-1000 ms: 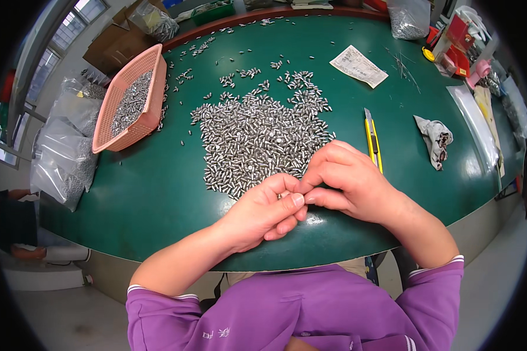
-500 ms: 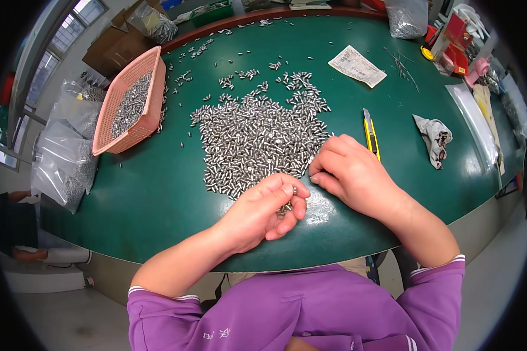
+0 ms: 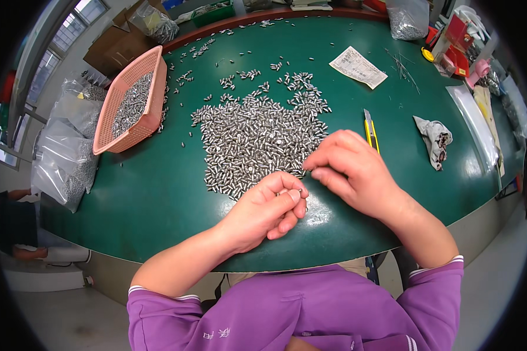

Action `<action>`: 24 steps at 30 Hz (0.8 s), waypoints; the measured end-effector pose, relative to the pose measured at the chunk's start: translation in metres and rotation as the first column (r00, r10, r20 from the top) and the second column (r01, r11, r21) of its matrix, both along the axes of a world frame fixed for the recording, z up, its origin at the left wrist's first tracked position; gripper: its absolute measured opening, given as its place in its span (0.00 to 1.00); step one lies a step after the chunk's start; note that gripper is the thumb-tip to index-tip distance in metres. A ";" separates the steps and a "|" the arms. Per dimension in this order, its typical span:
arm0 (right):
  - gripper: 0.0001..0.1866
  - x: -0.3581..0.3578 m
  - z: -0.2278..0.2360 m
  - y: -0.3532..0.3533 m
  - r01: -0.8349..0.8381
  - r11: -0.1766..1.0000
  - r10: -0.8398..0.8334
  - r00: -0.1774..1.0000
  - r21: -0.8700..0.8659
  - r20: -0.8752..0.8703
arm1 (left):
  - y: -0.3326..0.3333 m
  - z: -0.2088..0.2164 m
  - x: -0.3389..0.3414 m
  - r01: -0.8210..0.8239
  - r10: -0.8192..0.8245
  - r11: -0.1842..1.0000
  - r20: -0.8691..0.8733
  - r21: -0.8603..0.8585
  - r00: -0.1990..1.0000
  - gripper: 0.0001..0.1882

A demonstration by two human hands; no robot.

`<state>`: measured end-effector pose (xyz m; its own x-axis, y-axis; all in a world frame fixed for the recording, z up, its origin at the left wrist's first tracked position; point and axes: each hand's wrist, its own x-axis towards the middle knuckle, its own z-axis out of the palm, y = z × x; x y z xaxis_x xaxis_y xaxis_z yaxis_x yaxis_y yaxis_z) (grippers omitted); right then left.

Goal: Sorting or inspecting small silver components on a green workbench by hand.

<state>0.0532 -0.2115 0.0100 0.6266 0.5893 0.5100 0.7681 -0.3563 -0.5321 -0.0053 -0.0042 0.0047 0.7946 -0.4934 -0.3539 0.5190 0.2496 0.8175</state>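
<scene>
A broad pile of small silvery metal pins (image 3: 255,137) lies on the green tabletop in front of me. At its near edge my left hand (image 3: 263,205) is closed, thumb against forefinger, with a small metal pin (image 3: 300,190) showing at the tips. The other fingers curl under, and what they may hold is hidden. Just to the right, my right hand (image 3: 357,172) pinches thumb and forefinger together beside the pile's lower right edge. Something dark and tiny shows at those fingertips, too small to make out. The two hands are close but apart.
A pink basket (image 3: 158,96) of metal pins stands at the left, beside filled plastic bags (image 3: 64,169). Right of the pile lie a yellow utility knife (image 3: 371,131), a printed paper slip (image 3: 358,67), thin wires (image 3: 403,70) and a crumpled wrapper (image 3: 433,140). Another person (image 3: 14,225) is at far left.
My right hand has shifted slightly left and its fingertips are nearer the left hand. The left thumb has moved a little over the pin at its fingertips.
</scene>
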 end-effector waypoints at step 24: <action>0.08 0.006 0.009 -0.021 0.084 0.980 -0.107 0.987 -0.180 -0.123 | 0.005 0.001 0.001 -0.023 0.020 0.997 -0.051 -0.077 0.998 0.08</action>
